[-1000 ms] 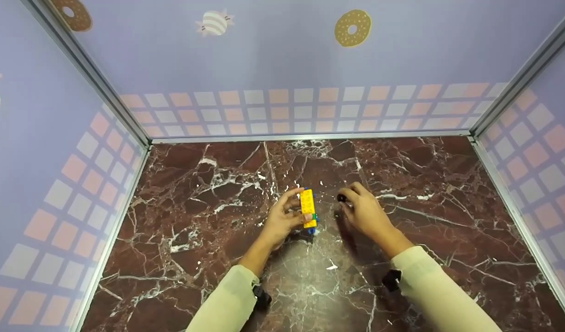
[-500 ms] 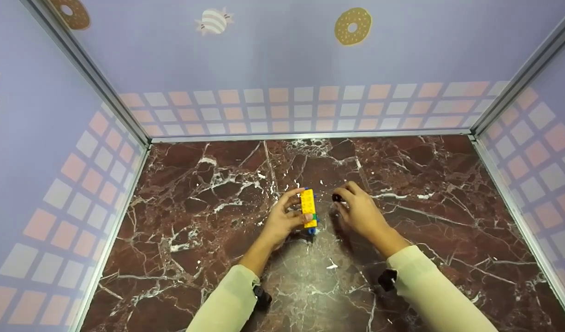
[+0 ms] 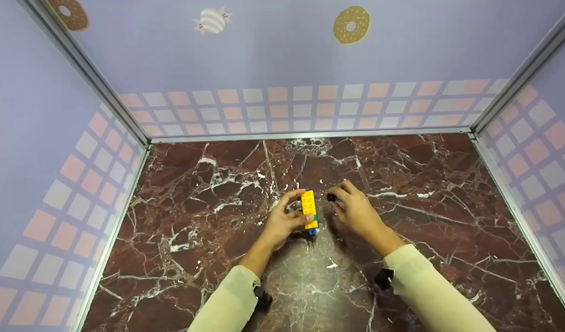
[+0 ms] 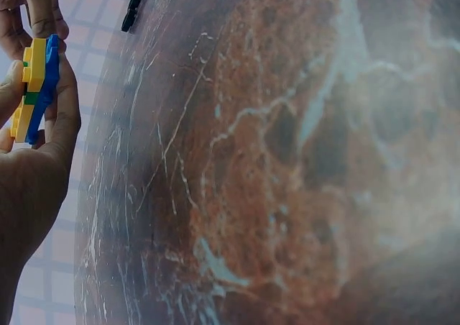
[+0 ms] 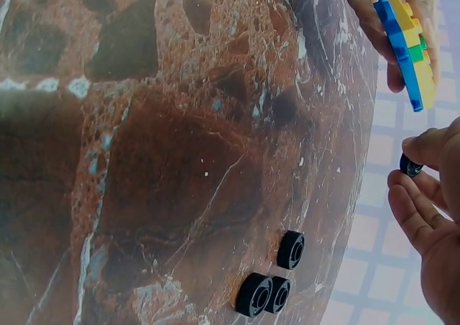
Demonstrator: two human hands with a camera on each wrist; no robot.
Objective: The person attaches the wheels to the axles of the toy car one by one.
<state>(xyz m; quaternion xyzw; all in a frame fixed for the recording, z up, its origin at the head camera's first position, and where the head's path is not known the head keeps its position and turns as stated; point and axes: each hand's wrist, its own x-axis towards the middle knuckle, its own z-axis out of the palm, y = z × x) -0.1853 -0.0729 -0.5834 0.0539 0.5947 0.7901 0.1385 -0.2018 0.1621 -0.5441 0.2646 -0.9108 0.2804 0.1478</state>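
My left hand grips a toy car body made of building bricks, with the thumb on one side and the fingers on the other. Yellow bricks and a green one sit on a blue base with small side pegs, plain in the right wrist view. Between the thumb and fingers of my right hand is a small black toy wheel, a short gap to the right of the car body. Three more black wheels lie on the table in the right wrist view; the right hand hides them in the head view.
The table has a dark red marbled top with white veins and small white specks. Lilac panels with pink and white squares enclose its back and both sides, meeting at grey metal corner strips.
My right hand has moved left with the wheel, narrowing the gap to the car body. The left hand and the car body have stayed almost still.
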